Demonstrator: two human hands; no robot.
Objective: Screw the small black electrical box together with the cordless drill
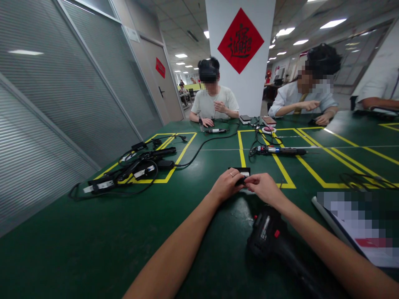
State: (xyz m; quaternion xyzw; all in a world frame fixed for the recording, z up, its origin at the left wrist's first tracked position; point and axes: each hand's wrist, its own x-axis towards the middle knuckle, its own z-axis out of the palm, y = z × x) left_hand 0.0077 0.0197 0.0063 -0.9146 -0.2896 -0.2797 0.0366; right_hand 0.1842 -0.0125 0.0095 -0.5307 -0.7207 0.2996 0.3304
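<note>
Out in front of me on the green table, both hands meet at a small black flat piece with a white patch. My left hand is closed on its near side, a ring on one finger. My right hand pinches at the right edge of the piece, its thumb and fingertips pressed together. What lies between those fingertips is too small to make out. Under my right forearm rests a black power tool with red buttons, its handle pointing toward me and partly hidden by the arm.
Black cabled devices lie at the left inside yellow tape. A long, slim tool with wires lies beyond my hands. A pixelated booklet or screen is at the right. Two people sit across; another's arm shows far right.
</note>
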